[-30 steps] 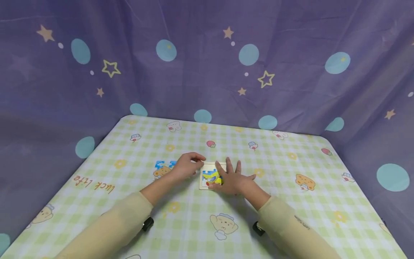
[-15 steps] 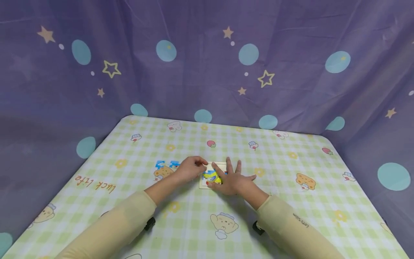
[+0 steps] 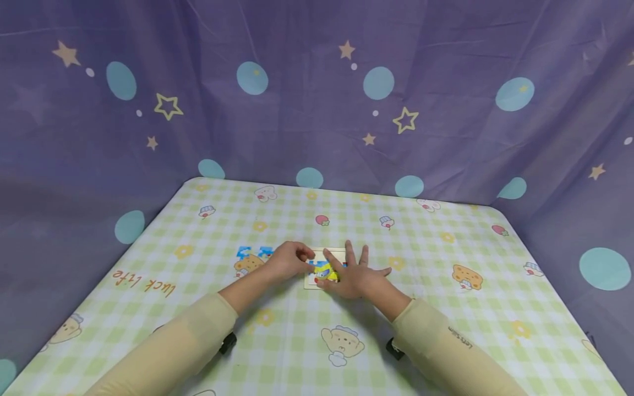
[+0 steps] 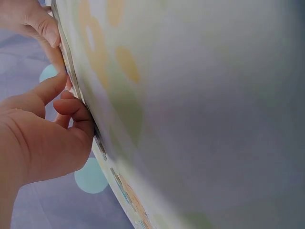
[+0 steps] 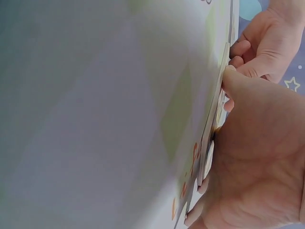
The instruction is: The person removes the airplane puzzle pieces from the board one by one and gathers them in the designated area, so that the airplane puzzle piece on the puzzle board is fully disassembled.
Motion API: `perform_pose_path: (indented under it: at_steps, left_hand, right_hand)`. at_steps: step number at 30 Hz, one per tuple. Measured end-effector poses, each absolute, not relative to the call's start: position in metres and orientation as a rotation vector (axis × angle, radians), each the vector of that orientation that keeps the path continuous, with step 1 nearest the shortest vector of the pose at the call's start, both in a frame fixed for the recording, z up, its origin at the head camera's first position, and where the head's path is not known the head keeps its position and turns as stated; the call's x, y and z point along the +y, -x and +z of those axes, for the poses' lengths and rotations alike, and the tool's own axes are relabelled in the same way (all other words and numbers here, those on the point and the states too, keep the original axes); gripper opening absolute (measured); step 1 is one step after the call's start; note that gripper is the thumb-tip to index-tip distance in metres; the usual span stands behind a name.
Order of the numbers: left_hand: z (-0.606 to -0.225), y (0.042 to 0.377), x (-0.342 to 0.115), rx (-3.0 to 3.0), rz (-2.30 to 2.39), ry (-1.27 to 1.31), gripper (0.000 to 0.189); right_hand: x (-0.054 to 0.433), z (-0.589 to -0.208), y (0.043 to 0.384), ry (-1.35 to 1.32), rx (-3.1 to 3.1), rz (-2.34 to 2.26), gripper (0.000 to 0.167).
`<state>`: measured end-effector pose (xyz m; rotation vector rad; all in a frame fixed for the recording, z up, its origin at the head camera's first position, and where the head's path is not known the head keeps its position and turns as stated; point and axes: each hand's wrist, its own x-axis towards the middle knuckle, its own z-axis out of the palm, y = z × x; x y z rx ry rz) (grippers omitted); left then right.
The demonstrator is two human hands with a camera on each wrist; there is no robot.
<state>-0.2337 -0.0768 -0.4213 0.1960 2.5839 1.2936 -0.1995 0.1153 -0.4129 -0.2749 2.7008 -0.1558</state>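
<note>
Curtained-off tabletop setting, building type unclear.
Beyond the left hand [image 3: 289,260] and right hand [image 3: 354,278] hangs a purple star-print curtain [image 3: 307,126]; beneath them lies a green-checked cartoon-print tablecloth [image 3: 277,352].

A wooden puzzle board [image 3: 308,283] with a blue and yellow picture lies flat on a worktop [image 3: 282,357] covered in green-and-white checked cloth. The person's right hand [image 3: 354,279] rests with fingers spread over the board's right side, hiding part of it. The left hand [image 3: 292,261], fingers bent, has its thumb at the board's left side; whether it pinches anything is unclear. Loose blue puzzle pieces [image 3: 244,252] lie left of that hand. Behind hangs a purple curtain [image 3: 307,126] patterned with stars and pale-blue spots.
</note>
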Motion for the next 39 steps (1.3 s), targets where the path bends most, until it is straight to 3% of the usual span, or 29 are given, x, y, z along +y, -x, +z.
perform_pose_path:
  at_steps: [39]
  left_hand:
    - [-0.4199, 0.2326, -0.0768, 2.622, 1.314, -0.194, 0.014]
  right_hand:
    - [0.1152, -0.4110, 0.2009, 0.282, 2.701, -0.131, 0.084]
